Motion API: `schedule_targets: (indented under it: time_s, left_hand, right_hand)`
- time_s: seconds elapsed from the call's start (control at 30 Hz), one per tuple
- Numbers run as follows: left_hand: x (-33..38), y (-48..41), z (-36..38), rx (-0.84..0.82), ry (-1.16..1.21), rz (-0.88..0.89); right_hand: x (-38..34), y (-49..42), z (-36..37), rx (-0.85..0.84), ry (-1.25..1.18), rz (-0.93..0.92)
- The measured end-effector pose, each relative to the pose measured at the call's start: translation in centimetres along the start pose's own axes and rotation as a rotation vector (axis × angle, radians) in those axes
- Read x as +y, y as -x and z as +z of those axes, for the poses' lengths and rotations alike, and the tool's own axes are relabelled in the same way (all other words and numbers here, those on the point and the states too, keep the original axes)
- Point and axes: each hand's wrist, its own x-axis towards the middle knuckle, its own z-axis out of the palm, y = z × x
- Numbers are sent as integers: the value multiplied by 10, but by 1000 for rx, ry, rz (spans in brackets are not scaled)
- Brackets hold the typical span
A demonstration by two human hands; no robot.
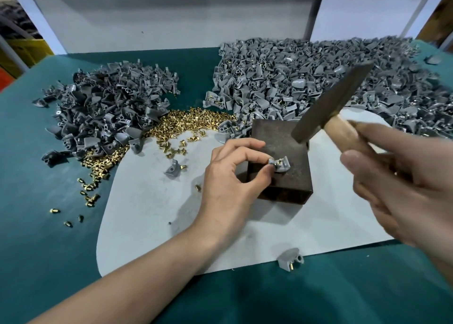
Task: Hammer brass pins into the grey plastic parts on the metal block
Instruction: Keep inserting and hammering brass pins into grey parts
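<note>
Gripping in the right hand (402, 183) a hammer (331, 105) raised over the metal block (282, 137); pinching in the left hand (230, 176) the grey plastic part (283, 166) with brass pin (278, 162) atop the block.

Counts, clock positions taken from the block:
- 1 metal block (282, 137)
- 1 hammer (331, 102)
- 2 hands: left hand (230, 176), right hand (404, 183)
- 1 white mat (147, 213) on 1 desk (36, 225)
- 2 heaps of grey parts, neither countable: darker heap (105, 107) at 10, lighter heap (294, 78) from 12 to 2
- 4 single grey parts: 1 grey part (283, 165) on the block, 1 mat part (172, 170) at 9, 1 edge part (289, 258) at 6, 1 far part (433, 60) at 2
- 1 brass pin heap (186, 120) at 10 to 11, uncountable
- 1 lone pin (197, 188) at 9
- Stray pins at 8: no firm count
</note>
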Motion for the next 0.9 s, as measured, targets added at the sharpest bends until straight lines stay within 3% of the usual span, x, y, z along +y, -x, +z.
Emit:
schedule_targets:
  time_s: [0.1,0.3,0.4,0.47,0.6,0.73,0.9]
  left_hand:
    - [1,-1,1,10,-2,-6]
    - [-2,0,1,3,88,-6]
    - [-3,1,1,-1,142,25]
    - [-3,2,1,-14,156,51]
    - [-4,2,2,19,83,90]
    - [-5,3,3,28,-53,257]
    - [-6,3,3,24,-35,227]
  right_hand:
    - [-7,-3,0,24,244,-70]
    - [-14,1,1,29,395,-126]
    - [-19,0,5,-51,376,-76]
    - [-21,-2,1,-20,402,-91]
    - [-26,-3,6,-66,418,-110]
    - [-29,1,6,-78,411,-127]
    - [-31,5,4,-90,405,-75]
